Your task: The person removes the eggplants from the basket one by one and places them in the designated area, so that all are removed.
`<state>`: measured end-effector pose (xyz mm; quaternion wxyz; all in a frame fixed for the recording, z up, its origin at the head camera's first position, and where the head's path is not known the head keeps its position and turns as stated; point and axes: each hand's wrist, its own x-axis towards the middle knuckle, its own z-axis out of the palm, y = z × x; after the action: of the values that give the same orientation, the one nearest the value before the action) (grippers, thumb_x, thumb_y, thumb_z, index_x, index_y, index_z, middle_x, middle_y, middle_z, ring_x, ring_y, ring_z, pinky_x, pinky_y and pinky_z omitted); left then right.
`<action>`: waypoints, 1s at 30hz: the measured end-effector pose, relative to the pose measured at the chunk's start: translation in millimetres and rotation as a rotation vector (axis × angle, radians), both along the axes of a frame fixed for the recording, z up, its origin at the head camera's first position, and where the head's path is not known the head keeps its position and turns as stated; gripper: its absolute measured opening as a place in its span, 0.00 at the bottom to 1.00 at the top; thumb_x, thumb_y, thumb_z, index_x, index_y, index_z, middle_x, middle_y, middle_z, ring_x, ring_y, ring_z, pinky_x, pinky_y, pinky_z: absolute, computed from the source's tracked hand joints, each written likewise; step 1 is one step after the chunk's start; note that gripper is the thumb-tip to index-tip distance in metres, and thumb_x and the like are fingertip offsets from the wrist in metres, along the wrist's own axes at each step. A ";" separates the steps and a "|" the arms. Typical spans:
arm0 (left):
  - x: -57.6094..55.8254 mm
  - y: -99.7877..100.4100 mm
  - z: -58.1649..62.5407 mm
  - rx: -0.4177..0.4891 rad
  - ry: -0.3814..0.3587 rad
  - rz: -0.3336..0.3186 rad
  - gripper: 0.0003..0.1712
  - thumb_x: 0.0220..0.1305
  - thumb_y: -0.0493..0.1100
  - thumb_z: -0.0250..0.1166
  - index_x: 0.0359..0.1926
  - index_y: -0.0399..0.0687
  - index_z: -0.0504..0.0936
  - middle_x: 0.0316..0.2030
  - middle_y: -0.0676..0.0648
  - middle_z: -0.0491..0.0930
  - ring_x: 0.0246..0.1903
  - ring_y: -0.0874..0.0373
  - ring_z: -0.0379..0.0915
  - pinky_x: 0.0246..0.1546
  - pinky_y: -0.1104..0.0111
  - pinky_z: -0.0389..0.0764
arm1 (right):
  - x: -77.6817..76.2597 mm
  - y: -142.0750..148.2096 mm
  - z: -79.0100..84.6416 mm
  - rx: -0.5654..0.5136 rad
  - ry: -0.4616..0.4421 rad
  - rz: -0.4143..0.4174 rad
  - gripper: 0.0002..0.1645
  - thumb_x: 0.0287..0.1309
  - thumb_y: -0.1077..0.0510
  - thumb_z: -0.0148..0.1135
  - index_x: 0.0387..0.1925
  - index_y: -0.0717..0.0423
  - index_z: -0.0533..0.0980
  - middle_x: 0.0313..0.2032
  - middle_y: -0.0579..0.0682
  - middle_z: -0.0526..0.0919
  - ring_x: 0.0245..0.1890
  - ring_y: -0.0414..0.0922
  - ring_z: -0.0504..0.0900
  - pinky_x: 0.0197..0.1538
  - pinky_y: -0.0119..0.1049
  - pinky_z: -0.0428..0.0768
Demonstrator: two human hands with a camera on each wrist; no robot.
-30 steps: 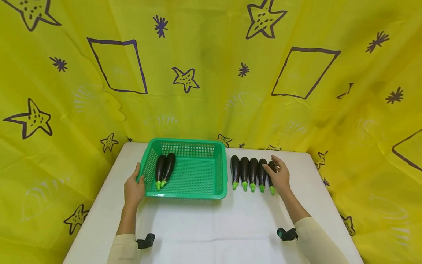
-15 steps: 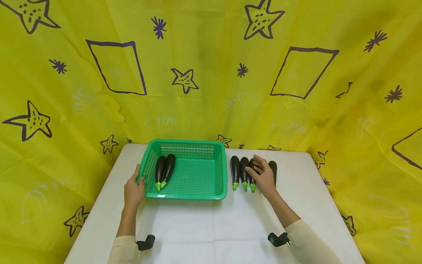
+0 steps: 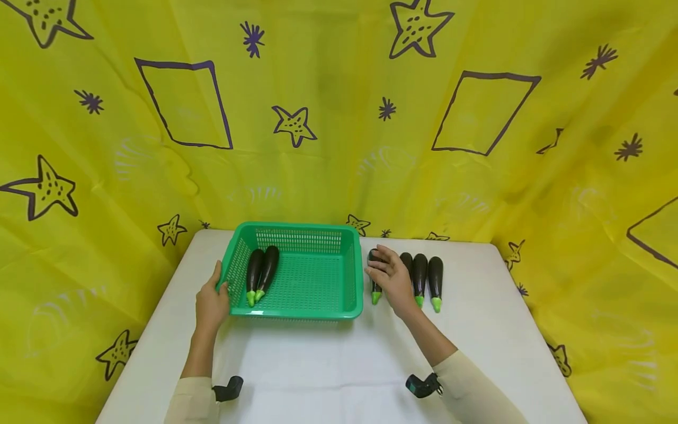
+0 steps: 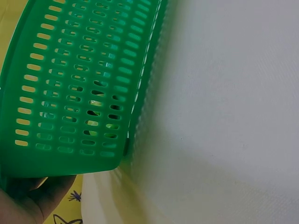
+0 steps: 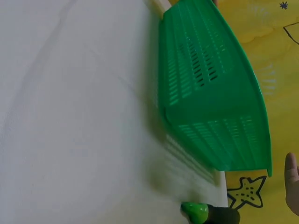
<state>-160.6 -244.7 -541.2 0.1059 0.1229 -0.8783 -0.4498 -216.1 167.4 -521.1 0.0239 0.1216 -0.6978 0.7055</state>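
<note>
R hand (image 3: pixel 394 284) leftward, nr blk eggplant (image 3: pixel 376 287)

The head view is bright, the wrist views dimmer (and softer), with diffuse shadow beside the basket (image 5: pixel 198 102).

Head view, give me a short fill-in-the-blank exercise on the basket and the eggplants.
The basket is coloured ____.
Exactly ____ eggplants lie inside it.
The other eggplants lie to the basket's ____ in the head view.
The left hand holds the side of the ____.

Missing words: green; two; right; basket.
</note>
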 end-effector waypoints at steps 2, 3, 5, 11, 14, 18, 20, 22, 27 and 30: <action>-1.8 0.3 0.6 -0.004 -0.007 -0.010 0.34 0.81 0.31 0.49 0.82 0.38 0.52 0.74 0.25 0.58 0.73 0.26 0.56 0.71 0.38 0.61 | 1.3 -7.1 1.4 -0.006 -0.008 0.014 0.39 0.70 0.69 0.64 0.77 0.67 0.60 0.69 0.73 0.66 0.64 0.68 0.74 0.56 0.32 0.82; -2.6 0.3 0.8 -0.009 -0.008 -0.015 0.34 0.81 0.31 0.49 0.82 0.38 0.51 0.74 0.25 0.58 0.72 0.26 0.56 0.71 0.38 0.61 | 1.5 -10.4 1.5 -0.011 -0.016 0.021 0.39 0.70 0.69 0.64 0.77 0.66 0.60 0.70 0.72 0.66 0.64 0.67 0.74 0.56 0.32 0.82; -3.7 0.5 2.3 -0.018 -0.010 -0.020 0.34 0.81 0.31 0.49 0.82 0.38 0.52 0.74 0.24 0.58 0.72 0.26 0.56 0.71 0.37 0.61 | 1.1 -17.0 1.8 -0.018 -0.032 0.042 0.40 0.70 0.68 0.64 0.78 0.66 0.59 0.70 0.71 0.67 0.64 0.66 0.75 0.57 0.33 0.82; -3.0 -1.4 6.6 -0.053 -0.010 -0.015 0.35 0.80 0.30 0.49 0.82 0.38 0.52 0.73 0.24 0.59 0.71 0.25 0.58 0.69 0.36 0.63 | -5.0 -40.6 5.8 -0.026 -0.065 0.098 0.42 0.71 0.68 0.65 0.78 0.69 0.56 0.70 0.69 0.68 0.65 0.65 0.75 0.59 0.36 0.81; -3.3 -2.1 8.2 -0.056 -0.014 -0.020 0.34 0.81 0.31 0.48 0.82 0.38 0.52 0.74 0.24 0.58 0.71 0.25 0.58 0.69 0.36 0.63 | -10.6 -51.4 6.4 -0.031 -0.069 0.108 0.41 0.71 0.68 0.64 0.78 0.68 0.57 0.70 0.70 0.67 0.66 0.65 0.74 0.61 0.39 0.81; -2.0 -2.5 10.1 -0.048 -0.027 -0.016 0.34 0.81 0.32 0.48 0.83 0.39 0.51 0.74 0.25 0.58 0.71 0.25 0.58 0.68 0.36 0.63 | -19.6 -63.8 7.4 -0.005 -0.072 0.127 0.40 0.71 0.65 0.65 0.78 0.67 0.59 0.71 0.71 0.66 0.69 0.66 0.70 0.65 0.48 0.78; -0.7 -2.3 10.9 -0.044 -0.030 -0.013 0.34 0.81 0.32 0.48 0.83 0.38 0.51 0.74 0.24 0.58 0.71 0.25 0.57 0.68 0.36 0.64 | -23.5 -69.6 9.5 0.025 -0.079 0.134 0.41 0.71 0.63 0.66 0.78 0.65 0.59 0.72 0.69 0.66 0.70 0.66 0.69 0.67 0.52 0.75; 0.0 -2.3 10.6 -0.040 -0.033 -0.012 0.34 0.81 0.31 0.48 0.83 0.38 0.51 0.74 0.24 0.58 0.71 0.25 0.57 0.68 0.35 0.64 | -27.7 -75.0 11.7 0.041 -0.092 0.142 0.42 0.71 0.61 0.67 0.78 0.64 0.59 0.73 0.68 0.66 0.72 0.65 0.68 0.68 0.55 0.73; 0.7 -1.2 6.8 -0.032 -0.030 -0.003 0.34 0.81 0.32 0.48 0.83 0.39 0.51 0.74 0.25 0.58 0.72 0.26 0.56 0.69 0.36 0.62 | -38.8 -87.9 12.6 0.067 -0.159 0.181 0.43 0.71 0.58 0.67 0.79 0.64 0.58 0.74 0.68 0.64 0.72 0.63 0.67 0.70 0.59 0.69; 0.5 0.0 4.2 -0.030 -0.024 -0.003 0.34 0.81 0.32 0.47 0.83 0.39 0.51 0.75 0.26 0.57 0.72 0.26 0.56 0.70 0.36 0.62 | -44.5 -95.8 10.0 0.084 -0.203 0.202 0.44 0.70 0.57 0.67 0.79 0.65 0.58 0.73 0.69 0.65 0.72 0.62 0.68 0.71 0.60 0.68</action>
<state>-160.1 -244.7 -537.0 0.0966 0.1251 -0.8863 -0.4353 -260.6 71.6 -511.2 -0.1230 0.1202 -0.7098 0.6831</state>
